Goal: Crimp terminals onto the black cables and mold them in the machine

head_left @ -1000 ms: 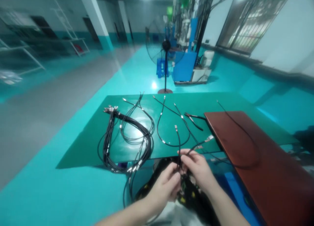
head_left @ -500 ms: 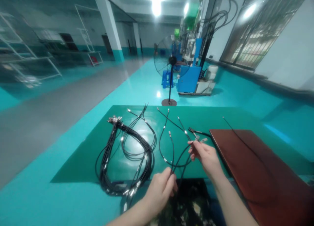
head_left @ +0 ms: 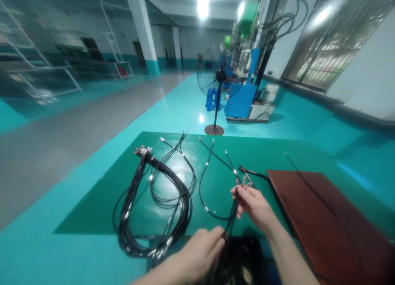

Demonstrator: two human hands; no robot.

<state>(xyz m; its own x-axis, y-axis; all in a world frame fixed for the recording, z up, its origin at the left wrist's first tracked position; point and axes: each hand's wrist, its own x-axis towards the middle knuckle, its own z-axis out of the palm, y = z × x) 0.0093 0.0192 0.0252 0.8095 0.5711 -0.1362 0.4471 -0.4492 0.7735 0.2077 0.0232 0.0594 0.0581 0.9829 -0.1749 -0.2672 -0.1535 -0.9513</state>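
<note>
Several black cables [head_left: 232,219] with metal end fittings run between my two hands near the table's front edge. My right hand [head_left: 251,202] is closed around them just below their silvery ends. Lower and to the left, my left hand [head_left: 206,246] grips the same cables; its fingertips are partly hidden. Just beyond my right hand lie pliers [head_left: 254,172] with dark handles. A loose cable [head_left: 201,186] curves over the table towards the held ones. On the left sits a thick looped bundle of black cables [head_left: 182,182], its metal ends gathered at the top.
The green tabletop [head_left: 101,211] spans the front. A reddish-brown board [head_left: 308,202] lies on the right with a thin cable [head_left: 308,181] across it. Behind the table stand a black pedestal fan [head_left: 217,99] and a blue machine [head_left: 242,99].
A cable end that stood up between my hands is now gathered with the others at my right hand. My right hand has lowered slightly and my left hand has shifted slightly right.
</note>
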